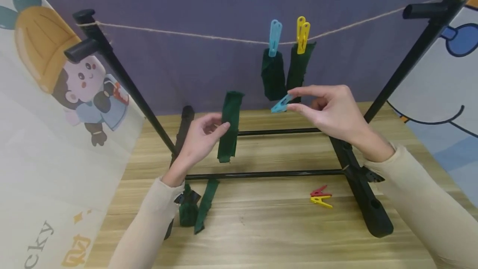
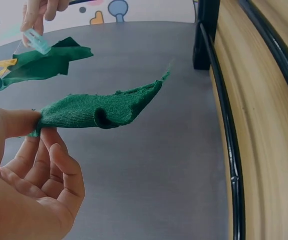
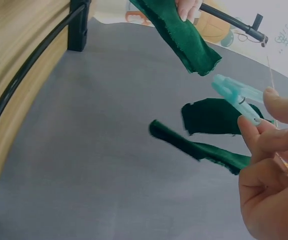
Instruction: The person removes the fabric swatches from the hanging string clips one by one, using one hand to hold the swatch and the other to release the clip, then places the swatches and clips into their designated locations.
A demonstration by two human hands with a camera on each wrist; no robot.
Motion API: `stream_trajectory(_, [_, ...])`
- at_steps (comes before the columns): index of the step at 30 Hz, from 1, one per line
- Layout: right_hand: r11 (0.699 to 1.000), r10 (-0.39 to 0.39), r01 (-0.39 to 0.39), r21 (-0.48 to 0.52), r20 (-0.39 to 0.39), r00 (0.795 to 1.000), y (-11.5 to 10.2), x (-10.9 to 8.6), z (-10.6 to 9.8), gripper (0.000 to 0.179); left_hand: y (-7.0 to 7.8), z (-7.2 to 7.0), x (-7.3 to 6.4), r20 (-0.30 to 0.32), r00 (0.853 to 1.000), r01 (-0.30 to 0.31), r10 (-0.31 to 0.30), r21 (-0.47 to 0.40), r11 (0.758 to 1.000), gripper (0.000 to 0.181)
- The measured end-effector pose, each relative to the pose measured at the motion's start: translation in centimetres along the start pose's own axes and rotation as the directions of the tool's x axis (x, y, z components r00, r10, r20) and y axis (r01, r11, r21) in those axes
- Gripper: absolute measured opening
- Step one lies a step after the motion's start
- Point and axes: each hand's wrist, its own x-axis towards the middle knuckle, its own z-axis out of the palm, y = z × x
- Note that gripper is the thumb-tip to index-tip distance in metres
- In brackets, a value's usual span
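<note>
Between thumb and fingers my left hand pinches a strip of dark green cloth, which hangs below the line in the head view. The left wrist view shows the cloth stretching out from the thumb tip. My right hand pinches a light blue clothespin by its handle ends, its nose toward the left. Behind that hand, two green cloths hang from the twine line, one under a blue clothespin, the other under yellow clothespins.
Black posts hold the twine, and black crossbars run low between the feet. Two more green cloth pieces lie on the wooden table at left. A red clothespin and a yellow clothespin lie at right.
</note>
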Motion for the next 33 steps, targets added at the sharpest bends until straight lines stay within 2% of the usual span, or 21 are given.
stream_trajectory(13, [0.999, 0.024, -0.023, -0.024, 0.027, 0.999, 1.9, -1.9, 0.6, 0.034, -1.8, 0.8, -0.6, 0.03, 0.998, 0.058, -0.058, -0.004, 0.998, 0.025])
stream_trajectory(27, [0.998, 0.044, -0.042, -0.048, 0.053, 0.998, 3.3, -3.3, 1.4, 0.032, -2.5, 0.7, -1.4, 0.002, 0.994, 0.108, -0.108, 0.008, 0.994, 0.032])
stream_trajectory(33, [0.998, 0.023, -0.02, -0.067, 0.043, 0.999, 3.8, -3.8, 1.6, 0.034, -2.8, 0.8, -1.6, 0.007, 0.995, 0.103, -0.103, -0.005, 0.995, 0.033])
